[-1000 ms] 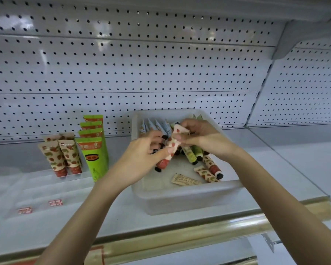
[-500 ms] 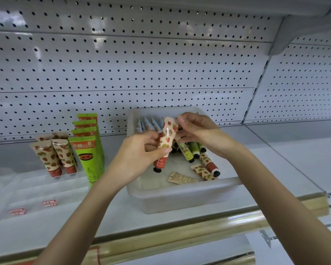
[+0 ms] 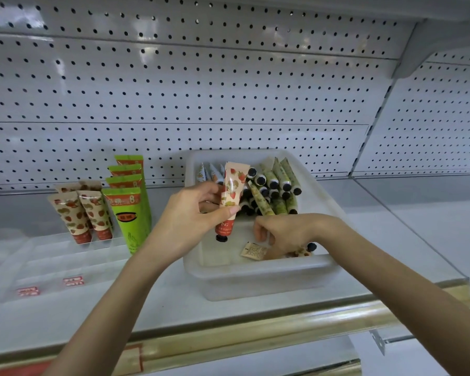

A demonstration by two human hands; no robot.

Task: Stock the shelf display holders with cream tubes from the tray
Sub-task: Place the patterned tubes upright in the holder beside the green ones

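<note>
Two hands were at work over the tray (image 3: pixel 255 275), held apart. The left hand (image 3: pixel 185 221) pinched a strawberry tube (image 3: pixel 232 194) between thumb and fingertips, upright with its black cap down, above the tray's near left part. Just right of it, the right hand (image 3: pixel 288 234) reached down into the tray, fingers curled over a spotted tube (image 3: pixel 300 252) lying flat. Whether they had closed on it could not be told.

Left of the left hand stood the clear holder (image 3: pixel 52 264), with matching tubes (image 3: pixel 84 213) at its back and green tubes (image 3: pixel 129 202) nearer the hand. The held tube probably belonged in front of its matches. It would go best kept cap down, carried past the green tubes without brushing them and lowered straight into a free slot. The mid-body pinch looked sound, leaving the cap end free to seat first.
</note>
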